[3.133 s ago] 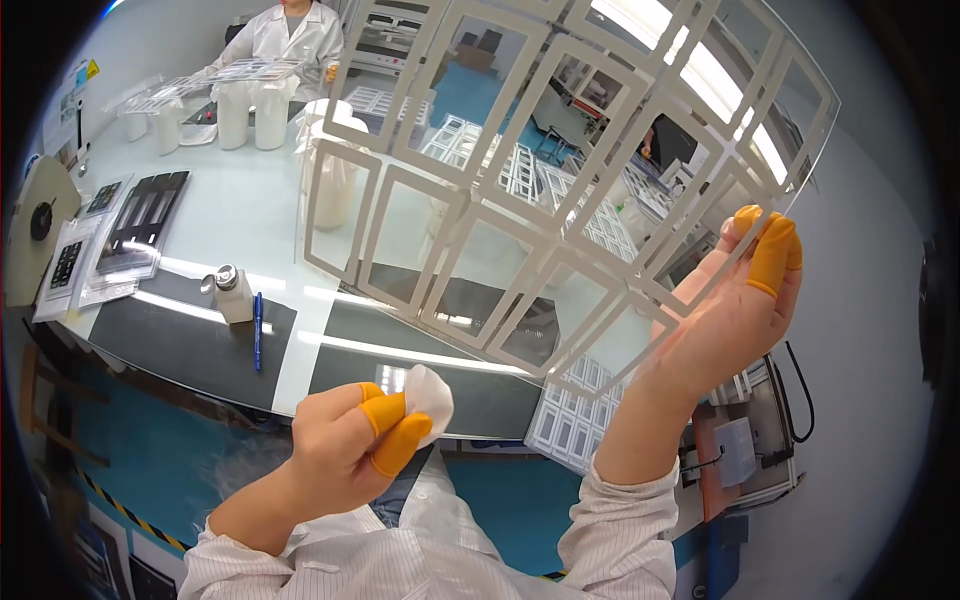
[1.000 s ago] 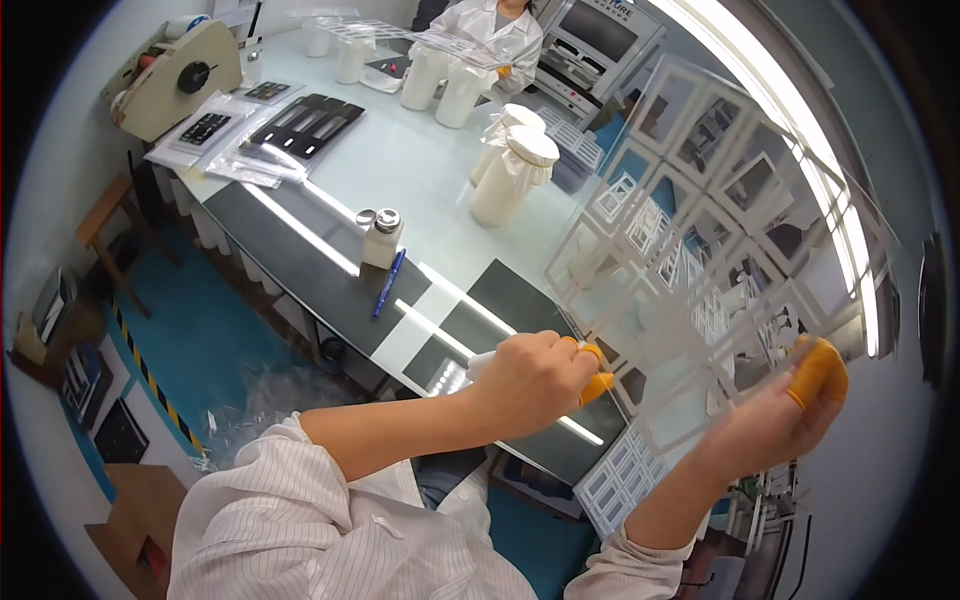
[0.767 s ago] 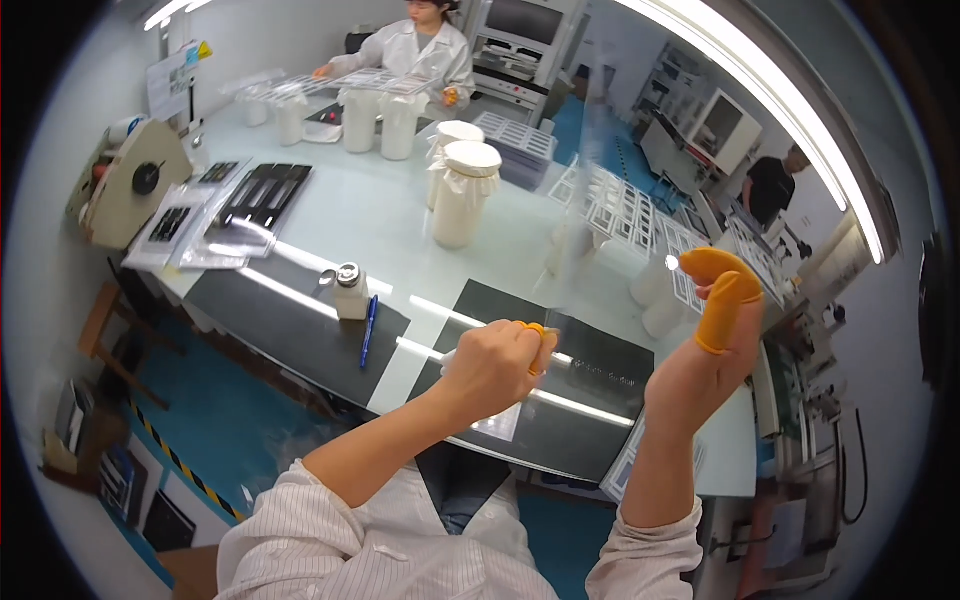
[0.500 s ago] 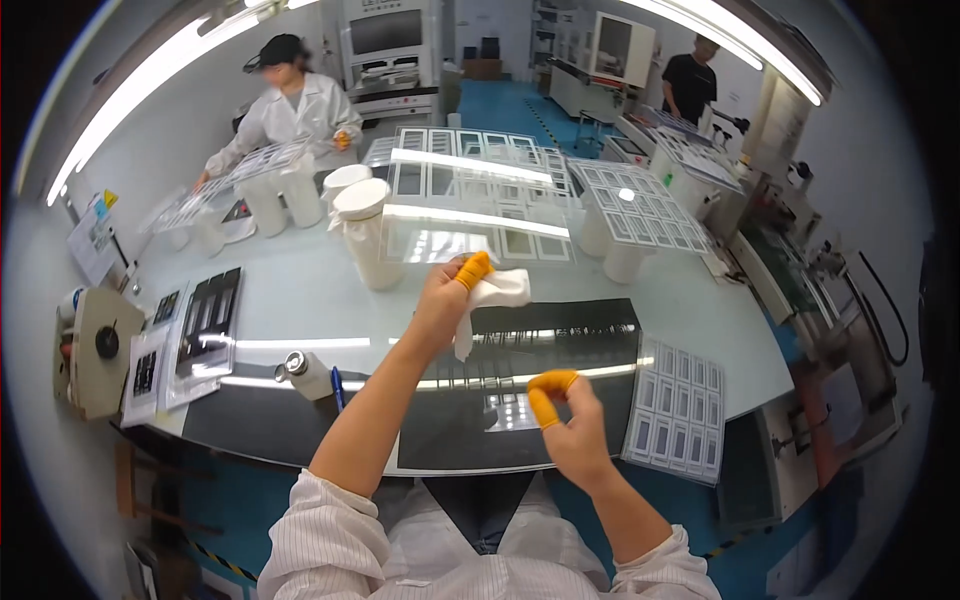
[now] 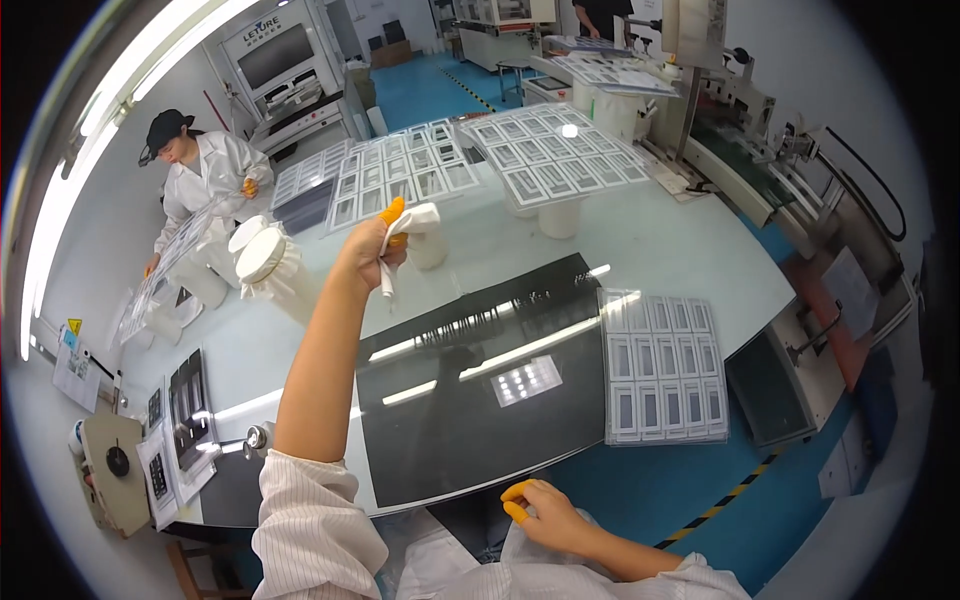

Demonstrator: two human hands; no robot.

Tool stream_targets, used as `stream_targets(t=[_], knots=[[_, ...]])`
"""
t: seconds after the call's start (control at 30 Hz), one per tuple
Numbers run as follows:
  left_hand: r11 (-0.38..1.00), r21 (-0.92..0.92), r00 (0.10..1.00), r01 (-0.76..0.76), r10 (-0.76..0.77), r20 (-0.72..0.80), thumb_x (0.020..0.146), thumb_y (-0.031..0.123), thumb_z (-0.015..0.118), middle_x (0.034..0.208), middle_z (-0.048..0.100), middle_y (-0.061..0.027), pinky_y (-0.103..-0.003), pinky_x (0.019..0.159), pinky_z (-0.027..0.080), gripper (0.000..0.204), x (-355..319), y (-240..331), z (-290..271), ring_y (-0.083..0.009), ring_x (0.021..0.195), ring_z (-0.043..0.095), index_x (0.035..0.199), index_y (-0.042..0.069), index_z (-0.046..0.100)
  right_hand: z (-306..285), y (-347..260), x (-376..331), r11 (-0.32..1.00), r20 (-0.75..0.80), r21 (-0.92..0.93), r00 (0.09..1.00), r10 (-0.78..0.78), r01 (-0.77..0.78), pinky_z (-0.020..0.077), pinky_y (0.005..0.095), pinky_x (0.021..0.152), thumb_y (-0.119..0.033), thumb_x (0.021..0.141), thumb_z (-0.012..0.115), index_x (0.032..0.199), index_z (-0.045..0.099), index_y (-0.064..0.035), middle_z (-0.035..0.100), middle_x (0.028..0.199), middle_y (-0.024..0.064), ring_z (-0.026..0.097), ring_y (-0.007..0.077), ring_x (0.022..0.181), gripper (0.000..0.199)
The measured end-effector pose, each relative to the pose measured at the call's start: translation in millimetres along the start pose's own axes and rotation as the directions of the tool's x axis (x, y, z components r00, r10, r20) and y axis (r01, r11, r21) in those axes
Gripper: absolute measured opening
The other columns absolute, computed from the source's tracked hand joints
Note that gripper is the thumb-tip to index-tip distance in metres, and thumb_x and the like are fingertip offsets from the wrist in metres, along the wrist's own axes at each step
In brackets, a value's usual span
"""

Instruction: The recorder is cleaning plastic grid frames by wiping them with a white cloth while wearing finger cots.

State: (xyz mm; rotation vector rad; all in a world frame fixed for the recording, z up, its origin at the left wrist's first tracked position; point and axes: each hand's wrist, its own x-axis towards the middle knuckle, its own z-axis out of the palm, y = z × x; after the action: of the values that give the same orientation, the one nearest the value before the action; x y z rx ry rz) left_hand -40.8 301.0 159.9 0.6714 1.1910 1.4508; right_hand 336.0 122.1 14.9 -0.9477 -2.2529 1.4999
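My left hand [image 5: 368, 252], with orange finger cots on its fingertips, is stretched out over the table and closed on a crumpled white cloth [image 5: 418, 217]. Part of the cloth hangs down below the fingers. Just beyond it, a sheet printed with rows of framed windows [image 5: 400, 165] rests raised above the table. My right hand [image 5: 550, 517] is drawn back near my body, below the table's front edge; its thumb and forefinger, also in orange cots, are bent but apart, with nothing visible between them. Between the hands lies a glossy black panel [image 5: 480, 410] reflecting the ceiling lights.
A stack of windowed sheets [image 5: 663, 370] lies at the table's right edge. Another sheet [image 5: 555, 150] stands raised at the back right. White cloth-covered containers [image 5: 265, 260] stand left of my arm, a metal-capped bottle [image 5: 258, 440] nearer. A co-worker in white [image 5: 205, 165] handles sheets at far left.
My view has swung to the right. My left hand reaches farther out with the cloth; my right hand has pulled back from over the black panel toward my body.
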Motion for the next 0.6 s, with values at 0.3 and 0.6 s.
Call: stream_targets(t=[0.3,0.6], knots=[[0.984,0.036,0.985,0.172,-0.172,-0.002,0.093,0.039,0.049,0.050,0.035,0.0044,-0.021,0.035,0.020,0.033,-5,-1,7,-0.0052,0.037,0.027,0.071,0.014,0.050,-6,-14,28,0.959,-0.110,0.005,0.953,-0.281,0.283,0.0432,0.0363,0.078,-0.009,0.079,0.061,0.094,0.060,-0.0012,0.059,0.088,0.0117,0.055,0.0292,0.084,0.017],[0.986,0.084,0.989,0.140,-0.136,-0.053,0.096,0.034,0.043,0.046,0.037,0.0050,-0.019,0.032,0.019,0.025,-4,0,7,-0.0036,0.033,0.028,0.089,0.014,0.057,-79,16,11,0.905,-0.527,-0.405,0.776,-0.346,0.129,0.0406,0.0406,0.080,-0.003,0.076,0.063,0.096,0.058,0.0000,0.056,0.096,0.0150,0.051,0.0337,0.090,0.021]])
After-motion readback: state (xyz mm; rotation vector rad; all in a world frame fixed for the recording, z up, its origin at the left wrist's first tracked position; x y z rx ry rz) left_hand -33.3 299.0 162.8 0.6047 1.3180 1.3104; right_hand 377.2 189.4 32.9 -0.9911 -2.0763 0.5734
